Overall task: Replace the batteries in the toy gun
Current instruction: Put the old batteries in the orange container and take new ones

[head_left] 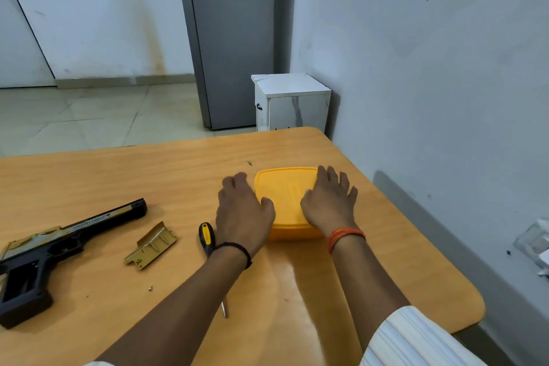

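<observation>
At the far left of the wooden table (371,261) lies your toy gun (59,246), on its side, with the muzzle toward the middle of the table and the grip toward you. It looks like light, hollow plastic, stiff but easy to crack at thin edges, so I think you should take it around the thick black grip or the frame, not by the barrel tip. On the gold strip along the slide there is some dark lettering, but it is too blurred to read.

Just to the right of the gun rests the gold battery cover (151,246), already off, with its ribbed inside face up. It is thin and probably bends a little; hold it by the long edges. Near it, closer to you, a small screw (150,287) lies loose on the table; it is tiny and can roll away easily.

Next comes the screwdriver (207,238) with a yellow and black handle, partly hidden under your left forearm.

Your left hand (242,211) and right hand (329,202) rest on the yellow plastic container (286,193), one at each side of its lid. The fingers are spread and flat, pressing on it, not closed around anything. The lid looks smooth and flexible; probably you should lift it at a corner. No label shows on it. No batteries are visible anywhere.
</observation>
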